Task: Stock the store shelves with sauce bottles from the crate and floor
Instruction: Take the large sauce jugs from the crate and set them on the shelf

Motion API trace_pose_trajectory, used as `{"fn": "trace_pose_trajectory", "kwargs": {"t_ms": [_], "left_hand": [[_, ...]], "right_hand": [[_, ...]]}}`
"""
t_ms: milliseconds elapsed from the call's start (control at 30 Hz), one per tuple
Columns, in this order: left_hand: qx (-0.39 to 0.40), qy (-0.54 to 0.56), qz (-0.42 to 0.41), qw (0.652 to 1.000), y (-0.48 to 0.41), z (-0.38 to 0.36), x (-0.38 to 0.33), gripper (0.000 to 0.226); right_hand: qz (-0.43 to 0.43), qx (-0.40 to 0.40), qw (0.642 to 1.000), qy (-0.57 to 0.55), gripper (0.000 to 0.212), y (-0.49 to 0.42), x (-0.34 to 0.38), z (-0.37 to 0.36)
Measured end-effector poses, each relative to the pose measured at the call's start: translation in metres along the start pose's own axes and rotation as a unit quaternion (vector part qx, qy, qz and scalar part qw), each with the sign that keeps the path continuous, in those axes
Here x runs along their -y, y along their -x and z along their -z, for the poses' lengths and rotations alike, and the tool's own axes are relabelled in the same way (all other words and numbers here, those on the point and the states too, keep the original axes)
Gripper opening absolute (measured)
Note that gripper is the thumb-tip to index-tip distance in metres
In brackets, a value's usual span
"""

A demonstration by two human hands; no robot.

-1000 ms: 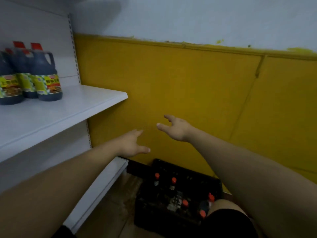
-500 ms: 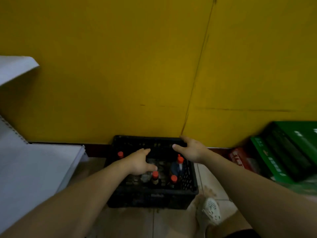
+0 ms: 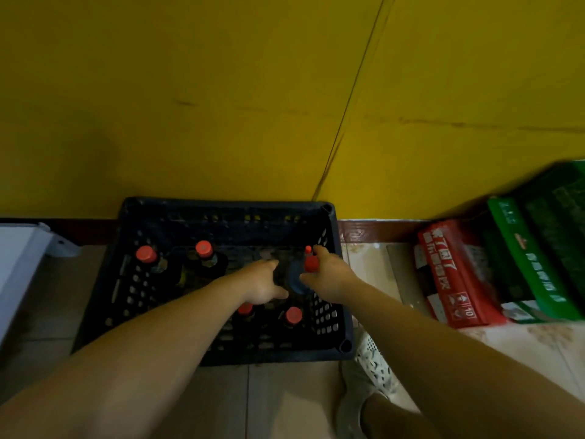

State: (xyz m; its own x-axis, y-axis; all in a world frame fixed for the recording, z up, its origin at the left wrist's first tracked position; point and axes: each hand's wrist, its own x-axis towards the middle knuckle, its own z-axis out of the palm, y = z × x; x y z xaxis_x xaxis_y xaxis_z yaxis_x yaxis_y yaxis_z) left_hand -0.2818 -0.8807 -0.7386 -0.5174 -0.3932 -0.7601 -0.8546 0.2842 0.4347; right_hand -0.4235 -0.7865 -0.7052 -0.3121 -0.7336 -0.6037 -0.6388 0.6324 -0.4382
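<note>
In your head view, you are looking straight down into the black crate (image 3: 104, 293). It sits on the tiled floor (image 3: 285, 403), with its far side against the yellow wall (image 3: 190, 90).

Your right hand (image 3: 330, 275) is at the crate's right side. Its fingers and thumb curl round the neck of a dark bottle (image 3: 296, 282), just under the red cap. That bottle stands upright inside the crate, close to the right wall.

Your left hand (image 3: 258, 286) reaches in beside it. The fingers are stretched forward, the thumb is out to the side, and it holds nothing. Its fingertips are near the bottle's shoulder, but blur hides whether they touch it.

Four more red-capped bottles stand in the crate. A far-left bottle (image 3: 146, 254) and a far-middle bottle (image 3: 203, 249) are toward the wall. A near bottle (image 3: 293, 315) is by the front right, and a half-hidden bottle (image 3: 245, 308) shows just under your left wrist.

The white shelf (image 3: 17, 264) is at the left edge, apart from the crate. To the right, a red carton (image 3: 449, 274) lies against a green carton (image 3: 538, 248). Your pale, perforated shoe (image 3: 372, 359) is just beside the crate's near right corner.
</note>
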Motion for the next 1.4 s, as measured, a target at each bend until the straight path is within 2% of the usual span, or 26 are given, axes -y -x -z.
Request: {"fn": "trace_pose_trajectory", "kwargs": {"t_ms": [133, 300, 400, 533, 567, 667, 800, 900, 1067, 1233, 1300, 1400], "left_hand": [[0.028, 0.022, 0.005, 0.999, -0.045, -0.007, 0.011, 0.086], [0.033, 0.038, 0.019, 0.999, -0.071, -0.021, 0.026, 0.086], [0.01, 0.045, 0.013, 0.999, -0.063, -0.018, 0.026, 0.085], [-0.02, 0.072, -0.027, 0.997, -0.029, -0.004, 0.022, 0.071], [-0.027, 0.076, -0.038, 0.996, -0.017, 0.0, 0.02, 0.074], [-0.039, 0.121, -0.079, 0.989, 0.033, 0.02, 0.013, 0.109], [-0.098, 0.167, -0.146, 0.97, 0.119, 0.054, 0.006, 0.116], [-0.194, 0.202, -0.212, 0.936, 0.192, 0.078, 0.008, 0.113], [-0.3, 0.296, -0.307, 0.853, 0.322, 0.101, -0.011, 0.125], [-0.373, 0.357, -0.386, 0.764, 0.425, 0.112, -0.026, 0.104], [-0.4, 0.372, -0.404, 0.734, 0.458, 0.111, -0.029, 0.09], [-0.448, 0.38, -0.41, 0.697, 0.497, 0.107, -0.023, 0.093]], "right_hand": [[-0.021, 0.018, 0.998, 0.048, 0.065, -0.039, -0.002, -0.016], [-0.016, -0.051, 0.997, 0.053, 0.05, -0.058, -0.004, -0.03], [0.005, -0.063, 0.997, 0.054, 0.046, -0.046, -0.004, -0.024], [0.066, -0.08, 0.994, 0.016, 0.04, -0.011, 0.013, 0.006], [0.088, -0.081, 0.993, -0.003, 0.038, -0.002, 0.021, 0.018], [0.155, -0.094, 0.982, -0.052, 0.041, 0.038, 0.059, 0.059], [0.244, -0.103, 0.96, -0.097, 0.048, 0.107, 0.122, 0.118], [0.314, -0.132, 0.931, -0.134, 0.052, 0.169, 0.176, 0.158], [0.432, -0.178, 0.87, -0.157, 0.053, 0.284, 0.274, 0.196], [0.516, -0.202, 0.804, -0.216, 0.051, 0.369, 0.334, 0.217], [0.526, -0.212, 0.792, -0.227, 0.053, 0.395, 0.353, 0.219], [0.52, -0.203, 0.796, -0.236, 0.069, 0.421, 0.365, 0.207]]}}
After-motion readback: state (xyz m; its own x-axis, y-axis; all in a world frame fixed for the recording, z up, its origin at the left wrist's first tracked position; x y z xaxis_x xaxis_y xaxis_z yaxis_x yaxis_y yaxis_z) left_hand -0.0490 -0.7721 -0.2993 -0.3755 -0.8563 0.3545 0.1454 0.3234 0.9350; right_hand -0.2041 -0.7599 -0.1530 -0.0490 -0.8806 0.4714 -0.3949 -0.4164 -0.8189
